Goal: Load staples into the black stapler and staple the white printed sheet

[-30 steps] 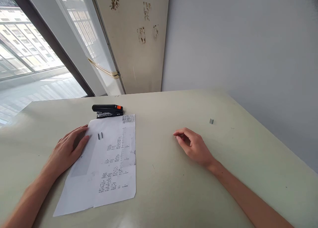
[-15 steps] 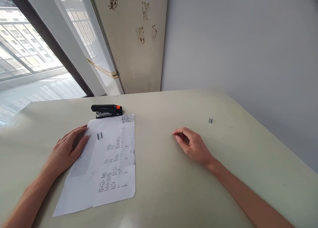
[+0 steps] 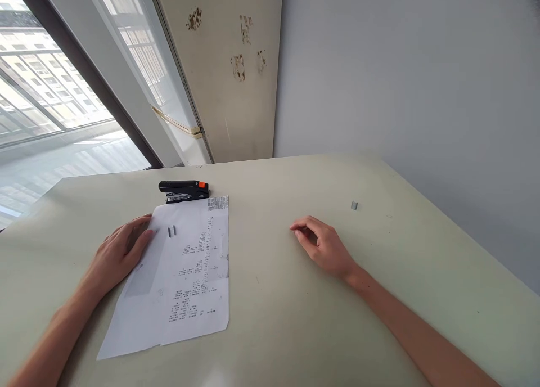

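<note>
- Evidently light, limp paper point(image 3: 185, 274), flat on the bench point(image 3: 270, 331); likely creases, so lift by an edge.
- Left hand point(image 3: 117, 257): fingers loosely spread at its edge.
- Right hand point(image 3: 323, 246): fingers curled, tips close; can't tell if holding anything.

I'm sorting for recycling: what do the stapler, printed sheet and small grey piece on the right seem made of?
Stapler: probably black plastic, by its soft sheen; the silvery lower part looks like metal. Printed sheet: matte white paper, by its creases. Small grey piece: perhaps dull metal, by its colour, but too small to be sure.
</note>
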The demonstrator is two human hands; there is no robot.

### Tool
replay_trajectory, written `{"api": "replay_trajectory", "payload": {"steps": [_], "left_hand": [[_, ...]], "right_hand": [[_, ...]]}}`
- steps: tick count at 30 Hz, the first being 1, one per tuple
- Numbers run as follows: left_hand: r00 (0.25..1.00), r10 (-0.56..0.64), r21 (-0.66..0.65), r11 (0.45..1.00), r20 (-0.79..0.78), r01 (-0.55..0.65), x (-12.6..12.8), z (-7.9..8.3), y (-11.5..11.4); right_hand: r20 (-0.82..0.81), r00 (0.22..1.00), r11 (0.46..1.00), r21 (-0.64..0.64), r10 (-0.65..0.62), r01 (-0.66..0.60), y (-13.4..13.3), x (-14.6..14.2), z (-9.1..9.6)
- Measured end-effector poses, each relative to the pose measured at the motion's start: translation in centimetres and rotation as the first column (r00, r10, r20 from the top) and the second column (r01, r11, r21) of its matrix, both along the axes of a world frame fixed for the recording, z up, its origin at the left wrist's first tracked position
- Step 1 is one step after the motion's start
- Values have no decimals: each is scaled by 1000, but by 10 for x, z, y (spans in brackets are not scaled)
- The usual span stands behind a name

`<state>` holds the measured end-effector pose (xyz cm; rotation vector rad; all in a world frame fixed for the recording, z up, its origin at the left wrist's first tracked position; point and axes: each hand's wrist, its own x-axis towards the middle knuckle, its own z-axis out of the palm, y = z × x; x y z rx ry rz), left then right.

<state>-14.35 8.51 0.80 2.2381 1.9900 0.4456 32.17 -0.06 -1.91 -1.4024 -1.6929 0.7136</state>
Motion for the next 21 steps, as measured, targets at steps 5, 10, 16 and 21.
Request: {"api": "replay_trajectory", "payload": {"steps": [5,10,16,21], "left_hand": [[997,70,137,988,23,-73,22,12,-1],[981,-81,331,934,-179,138,50,29,27],[855,-211,77,957,-473,279,62,52,88],[829,-208,10,968,-519,250,74,65,102]], "right_hand": [[-6,1000,1000,24,18,-18,1,0,-3],[-26,999,999,34,38,-37,3,1,-2],[-40,998,997,53,53,-51,6,2,-2],[-46,997,996,69,67,-64,9,3,-6]]}}
